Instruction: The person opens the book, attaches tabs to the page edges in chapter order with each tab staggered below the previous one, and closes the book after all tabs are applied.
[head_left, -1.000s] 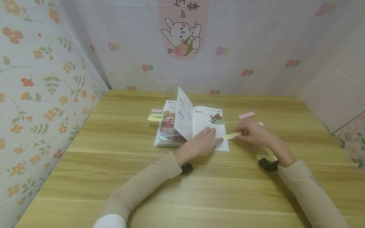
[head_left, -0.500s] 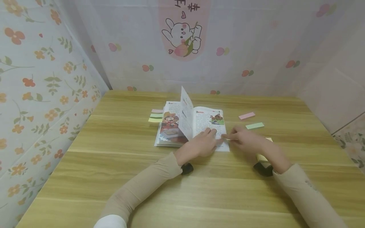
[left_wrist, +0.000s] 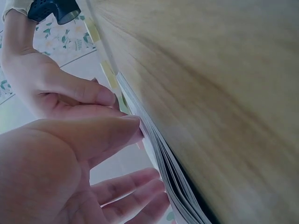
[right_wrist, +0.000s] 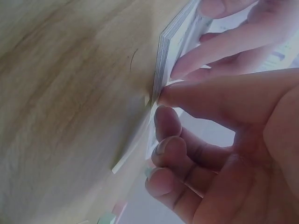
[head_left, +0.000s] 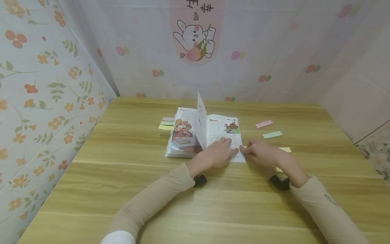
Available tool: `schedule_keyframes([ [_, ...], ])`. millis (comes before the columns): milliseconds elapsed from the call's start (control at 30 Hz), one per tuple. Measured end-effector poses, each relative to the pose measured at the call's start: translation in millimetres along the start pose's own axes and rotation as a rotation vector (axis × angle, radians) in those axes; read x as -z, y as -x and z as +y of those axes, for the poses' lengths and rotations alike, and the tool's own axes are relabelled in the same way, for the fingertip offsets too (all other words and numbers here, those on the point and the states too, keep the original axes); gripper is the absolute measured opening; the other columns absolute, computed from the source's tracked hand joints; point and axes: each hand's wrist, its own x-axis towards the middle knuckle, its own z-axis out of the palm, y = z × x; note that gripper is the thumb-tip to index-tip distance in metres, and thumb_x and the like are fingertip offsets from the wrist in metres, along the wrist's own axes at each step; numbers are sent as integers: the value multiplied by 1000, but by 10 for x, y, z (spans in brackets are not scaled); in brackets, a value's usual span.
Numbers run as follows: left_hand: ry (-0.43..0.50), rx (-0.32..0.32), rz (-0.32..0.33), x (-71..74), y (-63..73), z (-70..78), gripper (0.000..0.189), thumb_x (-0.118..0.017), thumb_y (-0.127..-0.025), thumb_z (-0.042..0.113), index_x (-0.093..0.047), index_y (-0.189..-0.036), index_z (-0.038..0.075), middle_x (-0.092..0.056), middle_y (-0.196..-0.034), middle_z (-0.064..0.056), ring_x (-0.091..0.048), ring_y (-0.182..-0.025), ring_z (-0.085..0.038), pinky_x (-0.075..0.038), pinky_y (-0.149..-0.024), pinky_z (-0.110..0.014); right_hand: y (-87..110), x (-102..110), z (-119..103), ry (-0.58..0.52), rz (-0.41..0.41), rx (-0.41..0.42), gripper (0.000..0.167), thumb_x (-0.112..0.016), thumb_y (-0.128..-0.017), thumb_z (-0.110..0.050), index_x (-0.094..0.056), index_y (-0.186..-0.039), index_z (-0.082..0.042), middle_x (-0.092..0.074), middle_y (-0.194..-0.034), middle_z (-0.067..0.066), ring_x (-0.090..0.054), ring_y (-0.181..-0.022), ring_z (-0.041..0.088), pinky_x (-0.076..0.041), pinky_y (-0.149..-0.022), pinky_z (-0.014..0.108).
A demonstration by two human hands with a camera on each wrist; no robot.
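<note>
An open illustrated book (head_left: 219, 132) lies on the table, one page (head_left: 201, 122) standing nearly upright at its middle. My left hand (head_left: 217, 152) rests on the lower right page, thumb and fingers extended; the left wrist view shows its thumb (left_wrist: 112, 135) at the page edge. My right hand (head_left: 263, 152) is at the right page's outer edge. It pinches a yellow sticky tab (head_left: 245, 147) there between thumb and index finger, the other fingers curled in the right wrist view. Most of this tab is hidden by the hand.
Pink, green and yellow tabs (head_left: 167, 123) stick out from the book's left side. A loose pink strip (head_left: 263, 124) and green strip (head_left: 272, 135) lie to its right. A yellow sticky-note pad (head_left: 285, 149) is partly covered by the right wrist. Patterned cloth (head_left: 137, 61) hangs behind the table.
My right hand has brought the yellow tab left to the page edge, uncovering the green strip. The standing page has swung more upright. My left hand stays in place.
</note>
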Motion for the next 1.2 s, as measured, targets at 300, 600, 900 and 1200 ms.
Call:
schedule_keyframes([
  [300,0,3,6,-3,17,19,42,-46,-108,26,-52,-149,24,-50,-137,-12,-49,-120,-22,-50,-96,-32,-20,-1,-16,-42,-16,-27,16,-62,-95,2,-77,-99,4,-48,-74,0,-39,-69,13,-39,-61,29],
  [600,11,8,5,12,35,16,42,-48,-107,27,-52,-148,23,-51,-136,-11,-49,-120,-22,-50,-97,-32,-4,23,6,-85,-78,-87,25,-65,-96,-3,-72,-118,6,-55,-83,3,-43,-72,14,-41,-63,29],
  [900,58,55,46,-4,64,-62,48,-54,-104,32,-49,-151,21,-48,-143,-11,-46,-130,-25,-47,-104,-36,20,18,21,-80,16,-130,37,-63,-97,-4,-62,-131,8,-60,-98,11,-50,-77,15,-47,-67,31],
  [1200,67,106,143,-46,205,-168,50,-50,-106,36,-45,-151,17,-39,-153,-18,-38,-140,-30,-41,-110,-42,-29,48,-37,-33,177,-118,44,-65,-96,-3,-56,-138,7,-57,-113,21,-57,-88,24,-53,-75,41],
])
